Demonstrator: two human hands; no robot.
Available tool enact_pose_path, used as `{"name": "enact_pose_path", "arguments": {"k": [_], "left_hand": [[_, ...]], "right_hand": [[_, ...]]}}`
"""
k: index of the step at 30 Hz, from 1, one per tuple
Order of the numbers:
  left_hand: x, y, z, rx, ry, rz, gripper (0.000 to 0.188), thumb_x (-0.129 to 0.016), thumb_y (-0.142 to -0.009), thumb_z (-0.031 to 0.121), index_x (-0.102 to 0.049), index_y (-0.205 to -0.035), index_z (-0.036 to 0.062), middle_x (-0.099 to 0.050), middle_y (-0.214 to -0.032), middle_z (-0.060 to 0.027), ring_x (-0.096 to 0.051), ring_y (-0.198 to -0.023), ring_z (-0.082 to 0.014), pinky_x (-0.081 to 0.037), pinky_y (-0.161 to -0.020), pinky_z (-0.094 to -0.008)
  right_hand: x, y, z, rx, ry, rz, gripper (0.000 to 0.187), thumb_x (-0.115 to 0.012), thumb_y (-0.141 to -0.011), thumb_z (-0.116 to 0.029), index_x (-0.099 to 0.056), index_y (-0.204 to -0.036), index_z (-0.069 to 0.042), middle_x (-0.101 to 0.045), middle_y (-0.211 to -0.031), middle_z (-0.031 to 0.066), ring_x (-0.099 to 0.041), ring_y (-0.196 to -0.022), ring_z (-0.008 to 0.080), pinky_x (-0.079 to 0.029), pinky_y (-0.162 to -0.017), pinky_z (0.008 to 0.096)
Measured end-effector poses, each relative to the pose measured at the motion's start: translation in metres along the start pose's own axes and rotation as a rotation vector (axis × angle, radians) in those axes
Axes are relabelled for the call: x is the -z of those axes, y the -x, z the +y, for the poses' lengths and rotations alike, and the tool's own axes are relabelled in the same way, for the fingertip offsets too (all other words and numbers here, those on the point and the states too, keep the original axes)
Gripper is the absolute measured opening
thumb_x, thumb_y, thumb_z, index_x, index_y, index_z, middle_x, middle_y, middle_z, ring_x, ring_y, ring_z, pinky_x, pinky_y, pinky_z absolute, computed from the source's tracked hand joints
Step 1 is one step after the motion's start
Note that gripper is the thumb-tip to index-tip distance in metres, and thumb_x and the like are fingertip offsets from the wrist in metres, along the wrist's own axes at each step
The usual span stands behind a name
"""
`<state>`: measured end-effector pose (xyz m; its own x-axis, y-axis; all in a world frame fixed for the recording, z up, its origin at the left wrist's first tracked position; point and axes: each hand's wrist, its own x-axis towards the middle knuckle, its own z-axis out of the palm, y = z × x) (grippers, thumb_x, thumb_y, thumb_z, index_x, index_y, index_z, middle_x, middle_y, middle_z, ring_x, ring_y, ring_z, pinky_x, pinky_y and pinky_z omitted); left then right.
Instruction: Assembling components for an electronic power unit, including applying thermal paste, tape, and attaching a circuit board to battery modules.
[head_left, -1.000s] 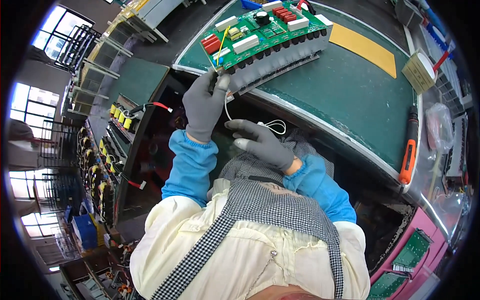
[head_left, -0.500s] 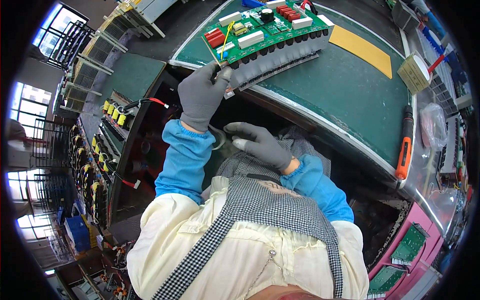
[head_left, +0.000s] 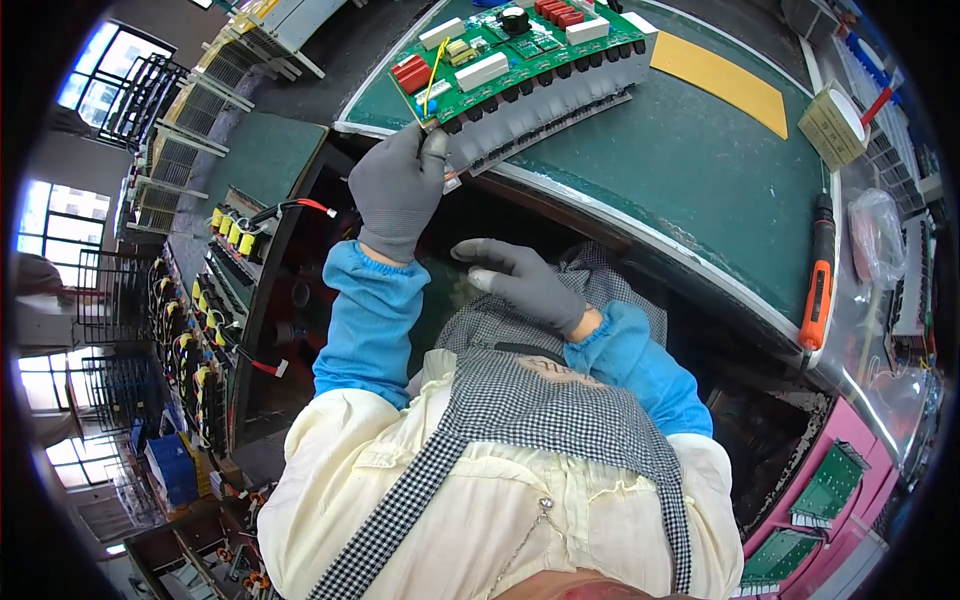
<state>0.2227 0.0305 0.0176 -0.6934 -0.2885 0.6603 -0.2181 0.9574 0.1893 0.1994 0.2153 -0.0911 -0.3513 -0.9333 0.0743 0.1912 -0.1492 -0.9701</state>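
A green circuit board (head_left: 478, 77) with red, white and yellow parts lies on a long grey metal heatsink (head_left: 550, 115) at the near edge of the green-topped bench. My left hand (head_left: 395, 190), in a grey glove, is closed at the board's near left corner, thumb in front and the other fingertips partly hidden behind. A small pale connector (head_left: 451, 182) hangs just beside that thumb. Over my lap, apart from the board, is my gloved right hand (head_left: 525, 285). It holds nothing, with thumb and forefinger parted.
A yellow strip (head_left: 720, 82) lies on the bench (head_left: 680, 190) right of the board. An orange-black electric screwdriver (head_left: 817, 290) rests along its right edge, near a cardboard box (head_left: 832, 128). Wired yellow components (head_left: 232, 232) stand at left. Green boards (head_left: 830, 480) sit in a pink holder, lower right.
The board and my left hand appear slightly further left and up in the picture, the hand still at the same corner. My right hand has hardly moved.
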Motion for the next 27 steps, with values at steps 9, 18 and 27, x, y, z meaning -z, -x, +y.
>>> {"name": "enact_pose_path", "arguments": {"k": [9,18,27], "left_hand": [[0.001,0.01,0.001,0.06,0.041,-0.048,0.023,-0.064,-0.093,0.028,-0.071,-0.093,0.0066,-0.066,-0.077,-0.0158,-0.065,-0.07,-0.0346,-0.048,-0.06,-0.0426],[-0.008,0.005,0.008,0.037,0.076,-0.023,0.023,-0.063,-0.095,0.025,-0.071,-0.095,0.0031,-0.066,-0.077,-0.0174,-0.064,-0.064,-0.0336,-0.048,-0.058,-0.0399],[-0.007,0.007,0.013,0.079,0.12,-0.069,0.027,-0.061,-0.098,0.023,-0.066,-0.089,-0.0028,-0.061,-0.068,-0.0163,-0.053,-0.056,-0.0244,-0.044,-0.055,-0.0367]], "right_hand": [[0.016,0.013,-0.05,0.127,0.018,-0.016,0.04,-0.064,-0.094,-0.015,-0.06,-0.13,0.0,-0.063,-0.123,0.0085,-0.061,-0.106,0.0147,-0.051,-0.092,0.0326],[0.215,0.004,-0.184,0.456,0.484,1.085,0.034,-0.067,-0.089,-0.029,-0.07,-0.108,-0.001,-0.072,-0.094,0.0101,-0.066,-0.088,0.0181,-0.052,-0.082,0.0316],[0.28,-0.05,-0.142,0.271,0.695,0.722,0.041,-0.076,-0.083,-0.027,-0.07,-0.118,-0.007,-0.073,-0.109,0.0125,-0.067,-0.104,0.0227,-0.05,-0.093,0.033]]}}
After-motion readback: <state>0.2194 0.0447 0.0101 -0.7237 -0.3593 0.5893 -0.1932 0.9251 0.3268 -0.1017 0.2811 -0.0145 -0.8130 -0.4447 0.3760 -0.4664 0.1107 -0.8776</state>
